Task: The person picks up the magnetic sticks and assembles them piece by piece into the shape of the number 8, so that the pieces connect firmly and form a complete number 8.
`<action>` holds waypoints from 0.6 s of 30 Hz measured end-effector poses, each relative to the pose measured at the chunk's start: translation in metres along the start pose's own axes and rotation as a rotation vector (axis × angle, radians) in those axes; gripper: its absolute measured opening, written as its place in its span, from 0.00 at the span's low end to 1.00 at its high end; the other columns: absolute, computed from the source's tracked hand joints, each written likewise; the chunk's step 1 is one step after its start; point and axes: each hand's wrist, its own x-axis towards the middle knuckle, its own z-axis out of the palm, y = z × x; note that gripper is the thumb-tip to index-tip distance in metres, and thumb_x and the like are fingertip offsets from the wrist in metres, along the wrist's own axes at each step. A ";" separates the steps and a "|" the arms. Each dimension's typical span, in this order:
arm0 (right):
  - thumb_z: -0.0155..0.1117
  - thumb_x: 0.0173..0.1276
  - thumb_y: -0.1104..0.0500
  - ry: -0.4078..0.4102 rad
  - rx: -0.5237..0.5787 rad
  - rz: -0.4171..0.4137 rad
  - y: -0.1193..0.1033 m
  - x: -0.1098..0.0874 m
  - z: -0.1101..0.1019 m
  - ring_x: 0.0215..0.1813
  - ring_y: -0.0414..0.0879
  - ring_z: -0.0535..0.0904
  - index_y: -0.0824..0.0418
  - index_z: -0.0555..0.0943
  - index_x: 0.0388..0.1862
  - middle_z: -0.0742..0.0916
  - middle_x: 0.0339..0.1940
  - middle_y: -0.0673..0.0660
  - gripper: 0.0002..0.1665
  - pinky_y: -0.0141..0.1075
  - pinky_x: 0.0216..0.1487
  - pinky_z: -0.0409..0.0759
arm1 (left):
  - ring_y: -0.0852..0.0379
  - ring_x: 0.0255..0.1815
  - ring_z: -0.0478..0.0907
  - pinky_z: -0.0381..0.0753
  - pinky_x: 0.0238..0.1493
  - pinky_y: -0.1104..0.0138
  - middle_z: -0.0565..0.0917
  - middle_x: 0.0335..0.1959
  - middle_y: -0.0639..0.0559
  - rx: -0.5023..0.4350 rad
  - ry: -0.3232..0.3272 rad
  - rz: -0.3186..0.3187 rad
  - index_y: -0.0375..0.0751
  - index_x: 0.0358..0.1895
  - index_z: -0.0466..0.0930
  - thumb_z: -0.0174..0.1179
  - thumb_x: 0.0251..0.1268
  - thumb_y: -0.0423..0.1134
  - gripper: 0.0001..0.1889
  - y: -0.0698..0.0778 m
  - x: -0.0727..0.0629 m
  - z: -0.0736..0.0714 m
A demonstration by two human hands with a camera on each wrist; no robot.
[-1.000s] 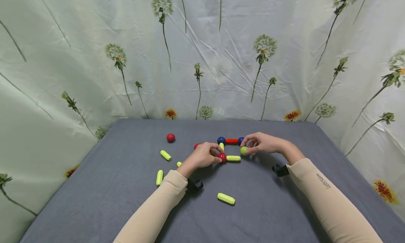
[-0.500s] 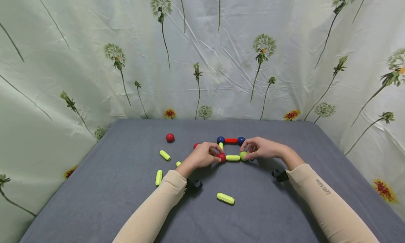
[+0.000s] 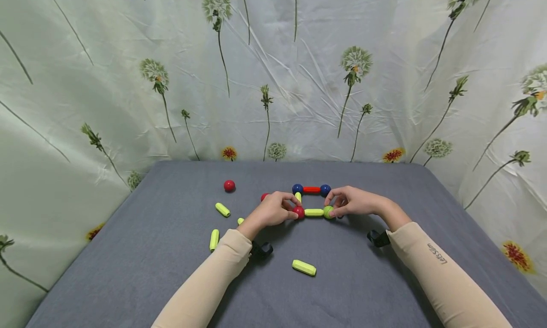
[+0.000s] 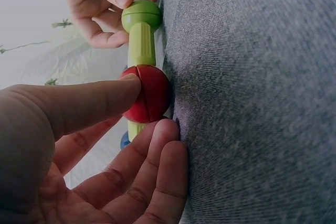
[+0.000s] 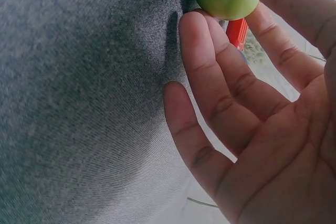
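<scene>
My left hand (image 3: pixel 275 208) pinches a red ball (image 4: pixel 155 93) between thumb and fingers. A yellow-green rod (image 3: pixel 314 212) runs right from that ball to a green ball (image 3: pixel 328 212), which my right hand (image 3: pixel 355 201) holds with thumb and fingertips. In the left wrist view the rod's ends meet both balls. Another yellow-green rod (image 3: pixel 298 196) leads from the red ball back to a blue ball (image 3: pixel 297 189). From there a red rod (image 3: pixel 311 190) reaches a second blue ball (image 3: pixel 325 190), just beyond my right fingertips. Together these pieces outline a square whose right side has no rod.
Left of the hands lie a red ball (image 3: pixel 229 185) and yellow-green rods (image 3: pixel 222 210), (image 3: pixel 214 240). Partly behind my left hand are another red ball (image 3: pixel 264 196) and a rod end (image 3: pixel 240 221). One rod (image 3: pixel 304 267) lies nearer on the grey cloth (image 3: pixel 141 261); a flowered curtain (image 3: pixel 307 95) hangs behind.
My right hand has shifted slightly down, bringing the green ball against the right end of the yellow-green rod, where a gap showed before. My left hand keeps its place on the red ball.
</scene>
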 end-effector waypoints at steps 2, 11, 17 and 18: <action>0.67 0.61 0.51 -0.003 -0.002 -0.001 0.001 0.000 0.000 0.36 0.47 0.79 0.53 0.77 0.48 0.86 0.35 0.58 0.18 0.36 0.38 0.72 | 0.58 0.34 0.79 0.76 0.33 0.67 0.85 0.38 0.53 0.002 -0.002 0.003 0.60 0.41 0.82 0.68 0.54 0.41 0.11 0.000 0.001 0.000; 0.65 0.62 0.51 -0.013 0.004 -0.003 0.000 -0.001 0.001 0.35 0.48 0.78 0.54 0.76 0.49 0.86 0.34 0.58 0.18 0.35 0.35 0.71 | 0.58 0.34 0.79 0.76 0.34 0.67 0.85 0.38 0.53 0.021 -0.019 0.012 0.58 0.42 0.82 0.68 0.54 0.40 0.12 0.000 0.002 -0.002; 0.65 0.62 0.50 -0.004 -0.004 0.014 -0.001 -0.002 0.002 0.35 0.48 0.78 0.52 0.76 0.48 0.86 0.34 0.58 0.17 0.35 0.35 0.71 | 0.59 0.36 0.79 0.76 0.37 0.66 0.86 0.39 0.53 0.041 -0.021 0.017 0.59 0.42 0.82 0.67 0.54 0.41 0.12 0.002 0.002 -0.003; 0.66 0.62 0.50 -0.001 -0.006 0.019 -0.001 -0.003 0.002 0.35 0.48 0.78 0.51 0.76 0.48 0.86 0.34 0.57 0.17 0.35 0.35 0.71 | 0.59 0.36 0.79 0.76 0.37 0.66 0.86 0.39 0.53 0.043 -0.022 0.019 0.59 0.42 0.81 0.67 0.54 0.41 0.12 0.001 0.002 -0.003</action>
